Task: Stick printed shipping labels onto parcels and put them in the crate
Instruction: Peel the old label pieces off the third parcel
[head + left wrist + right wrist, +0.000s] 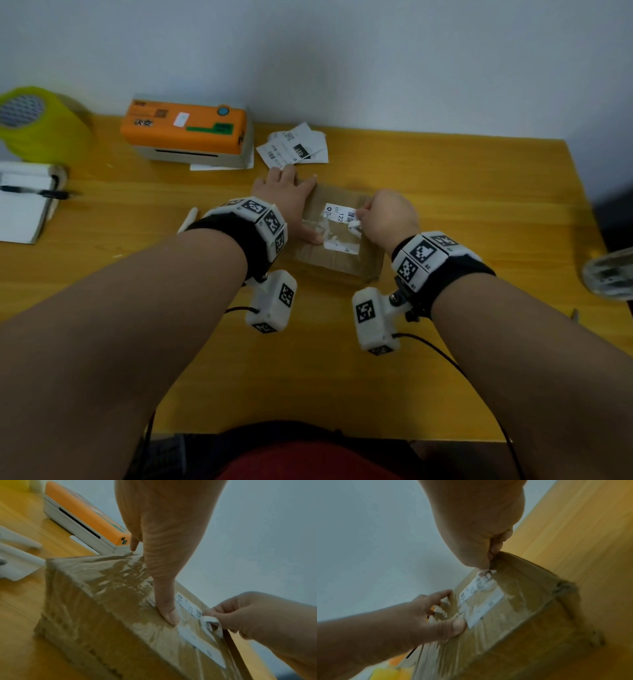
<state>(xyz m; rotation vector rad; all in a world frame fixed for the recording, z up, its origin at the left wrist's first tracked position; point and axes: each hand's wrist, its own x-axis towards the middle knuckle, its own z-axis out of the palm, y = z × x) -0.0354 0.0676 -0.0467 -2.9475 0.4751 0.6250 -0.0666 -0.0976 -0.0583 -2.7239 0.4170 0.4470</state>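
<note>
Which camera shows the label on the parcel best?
The head view: the label faces the camera, barcode and digits legible, right hand pinching its edge. The left wrist view shows it edge-on; the right wrist view shows it blurred and slanted.

You're at a small packing desk in an office, yellow wooden table (445, 192) against a bare wall, orange label printer (186, 132), loose printed labels (294, 147), notebook (24, 202), tape roll (37, 123).
</note>
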